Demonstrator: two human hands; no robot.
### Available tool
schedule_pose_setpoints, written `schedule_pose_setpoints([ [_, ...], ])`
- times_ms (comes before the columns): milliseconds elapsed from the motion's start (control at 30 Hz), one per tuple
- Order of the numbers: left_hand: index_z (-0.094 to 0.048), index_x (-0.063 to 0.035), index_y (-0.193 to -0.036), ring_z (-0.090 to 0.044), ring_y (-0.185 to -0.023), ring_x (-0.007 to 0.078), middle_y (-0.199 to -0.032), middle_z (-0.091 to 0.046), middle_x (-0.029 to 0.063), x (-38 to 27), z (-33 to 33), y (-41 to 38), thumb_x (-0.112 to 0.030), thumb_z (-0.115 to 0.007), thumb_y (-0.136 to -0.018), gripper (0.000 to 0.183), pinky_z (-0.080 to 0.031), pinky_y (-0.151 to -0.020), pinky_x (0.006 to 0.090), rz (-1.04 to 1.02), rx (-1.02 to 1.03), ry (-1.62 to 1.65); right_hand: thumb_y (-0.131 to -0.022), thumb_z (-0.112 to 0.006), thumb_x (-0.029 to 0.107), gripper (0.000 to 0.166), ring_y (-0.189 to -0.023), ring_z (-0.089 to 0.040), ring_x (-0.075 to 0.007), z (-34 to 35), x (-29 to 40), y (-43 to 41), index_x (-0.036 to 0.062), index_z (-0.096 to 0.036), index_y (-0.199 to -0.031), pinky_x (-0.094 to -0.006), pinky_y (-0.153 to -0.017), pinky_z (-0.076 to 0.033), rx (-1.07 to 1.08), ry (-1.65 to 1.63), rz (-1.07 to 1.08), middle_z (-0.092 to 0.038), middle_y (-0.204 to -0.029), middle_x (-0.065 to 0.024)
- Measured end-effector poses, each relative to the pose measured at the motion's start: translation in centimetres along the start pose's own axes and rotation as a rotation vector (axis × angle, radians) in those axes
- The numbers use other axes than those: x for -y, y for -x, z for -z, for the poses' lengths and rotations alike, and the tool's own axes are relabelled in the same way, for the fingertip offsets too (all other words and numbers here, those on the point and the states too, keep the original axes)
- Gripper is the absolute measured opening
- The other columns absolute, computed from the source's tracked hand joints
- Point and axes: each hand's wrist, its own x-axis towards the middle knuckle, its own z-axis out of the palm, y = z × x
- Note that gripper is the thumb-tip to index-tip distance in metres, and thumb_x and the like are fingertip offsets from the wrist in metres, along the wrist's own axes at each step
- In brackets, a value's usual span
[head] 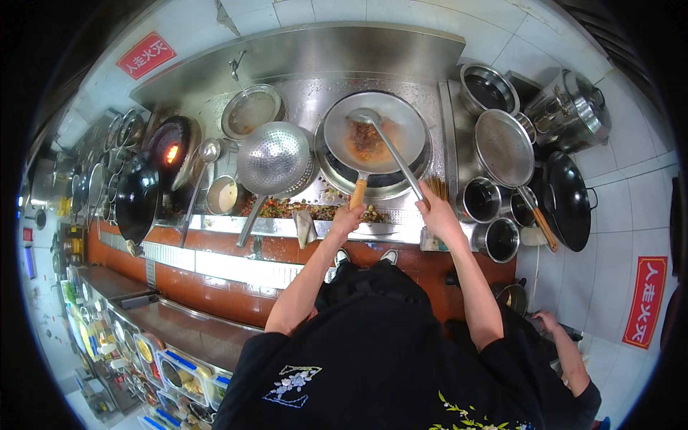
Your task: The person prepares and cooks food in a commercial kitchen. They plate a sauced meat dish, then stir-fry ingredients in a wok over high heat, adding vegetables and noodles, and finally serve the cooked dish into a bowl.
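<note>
My left hand (pixel 348 219) is closed around the wooden handle (pixel 358 194) of a steel wok (pixel 406 115), which sits on a round stove burner (pixel 428 150). With its fingers round the shaft, my right hand (pixel 436 212) holds a long metal ladle (pixel 395 152). The ladle's bowl rests inside the wok, at the upper edge of dark, chopped food in reddish-brown liquid (pixel 368 142). A bamboo brush (pixel 436 188) stands just beside my right hand. Left of the wok lies a perforated steel strainer (pixel 274 158). A folded cloth (pixel 305 228) hangs over the stove's front edge.
Food scraps (pixel 285 208) fill the front gutter. Steel pots (pixel 482 200), a second pan (pixel 504 142) and a black wok (pixel 568 201) stand at the right. At the left, flame shows in another burner (pixel 173 153) beside a black wok (pixel 138 199). Another person's hand (pixel 547 321) is at lower right.
</note>
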Motion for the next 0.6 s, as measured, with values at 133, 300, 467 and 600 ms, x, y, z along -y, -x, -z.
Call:
schedule_pose_setpoints([
  [133,-0.050,-0.0084,-0.076,-0.037,-0.042,0.0055,-0.058,-0.046,-0.0039,0.2,-0.1,-1.0,-0.028,-0.065,-0.085,0.026,-0.030,-0.038,0.0224,-0.024,-0.010,-0.029,-0.092,-0.050,0.025,0.053,-0.070,-0.061,-0.0354,-0.4,0.5,-1.6,0.0156,-0.035,-0.142,-0.0429,-0.070,-0.045,0.040,0.038,-0.064,-0.061,-0.078,-0.0247],
  [300,-0.051,-0.0076,-0.079,-0.036,-0.042,0.0057,-0.059,-0.045,-0.0033,-0.8,-2.7,0.8,-0.027,-0.064,-0.086,0.024,-0.029,-0.037,0.0223,-0.028,-0.076,-0.083,-0.091,-0.051,0.022,0.053,-0.074,-0.062,-0.0357,0.0,0.0,-0.2,0.0129,-0.035,-0.141,-0.0426,-0.070,-0.046,0.021,0.055,-0.041,-0.062,-0.083,-0.0250],
  [467,-0.051,-0.0075,-0.086,-0.040,-0.050,0.0043,-0.067,-0.048,-0.0033,1.7,-1.2,-0.3,-0.028,-0.061,-0.089,0.023,-0.032,-0.041,0.0198,-0.085,-0.024,0.028,-0.092,-0.051,0.023,0.053,-0.073,-0.061,-0.0361,-0.9,0.0,-0.9,0.0156,-0.035,-0.142,-0.0408,-0.071,-0.046,-0.025,0.035,-0.007,-0.062,-0.083,-0.0237],
  [600,-0.051,-0.0077,-0.087,-0.042,-0.054,0.0044,-0.069,-0.049,-0.0028,1.5,-1.1,-0.6,-0.031,-0.061,-0.089,0.026,-0.035,-0.045,0.0194,-0.058,-0.013,0.007,-0.092,-0.053,0.024,0.055,-0.047,-0.048,-0.0198,0.3,0.2,-0.3,0.0177,-0.033,-0.143,-0.0339,-0.048,-0.041,0.036,-0.177,-0.145,-0.053,-0.062,-0.0103],
])
